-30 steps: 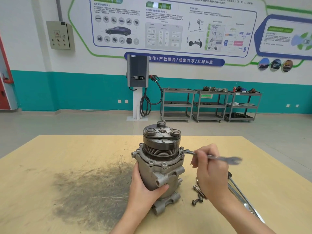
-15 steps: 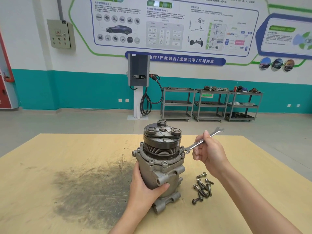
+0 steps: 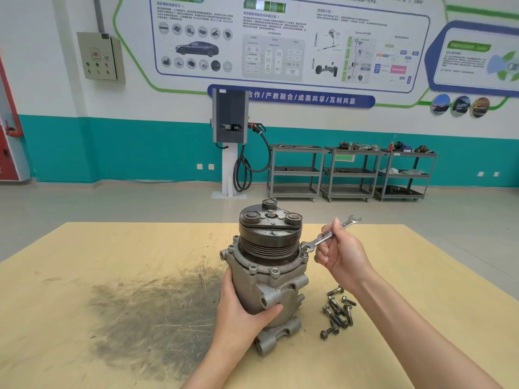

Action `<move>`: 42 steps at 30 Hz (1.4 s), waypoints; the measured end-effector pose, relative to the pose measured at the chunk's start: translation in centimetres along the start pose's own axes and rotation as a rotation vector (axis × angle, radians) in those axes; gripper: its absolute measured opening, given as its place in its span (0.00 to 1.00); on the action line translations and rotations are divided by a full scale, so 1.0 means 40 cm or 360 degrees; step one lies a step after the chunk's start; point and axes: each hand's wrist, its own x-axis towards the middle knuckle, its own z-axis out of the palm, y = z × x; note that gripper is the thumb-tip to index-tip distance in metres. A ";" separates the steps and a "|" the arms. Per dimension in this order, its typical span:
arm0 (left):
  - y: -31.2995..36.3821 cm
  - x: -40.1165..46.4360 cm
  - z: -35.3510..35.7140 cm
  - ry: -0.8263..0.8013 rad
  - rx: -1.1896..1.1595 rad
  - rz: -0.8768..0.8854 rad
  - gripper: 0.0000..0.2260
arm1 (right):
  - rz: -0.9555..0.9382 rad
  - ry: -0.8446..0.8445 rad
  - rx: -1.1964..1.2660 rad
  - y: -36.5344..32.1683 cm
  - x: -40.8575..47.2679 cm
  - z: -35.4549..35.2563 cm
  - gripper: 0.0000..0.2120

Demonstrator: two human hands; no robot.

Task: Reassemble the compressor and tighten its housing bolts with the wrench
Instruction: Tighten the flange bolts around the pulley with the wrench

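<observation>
The grey metal compressor (image 3: 269,279) stands upright on the yellow table (image 3: 112,262), its dark pulley and clutch plate on top. My left hand (image 3: 241,313) grips the lower housing from the left and front. My right hand (image 3: 341,254) holds a silver open-ended wrench (image 3: 327,235) by its shaft. The wrench's lower jaw sits at a housing bolt (image 3: 304,249) on the compressor's right flange, and its free end points up and to the right. A pile of several loose bolts (image 3: 337,311) lies on the table to the compressor's right.
A dark scuffed stain (image 3: 157,313) covers the table to the left of the compressor. Beyond the table are bare floor, a charging post (image 3: 230,136) and three grey shelf carts (image 3: 351,172) against the teal wall.
My right hand swung the wrench handle from pointing right and toward me to pointing up and away, with its jaw staying at the right flange bolt. My left hand kept its grip on the housing.
</observation>
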 end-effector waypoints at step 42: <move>-0.008 0.018 0.003 0.0067 0.0107 -0.0053 0.52 | -0.0421 0.0135 -0.0259 0.004 -0.054 -0.007 0.21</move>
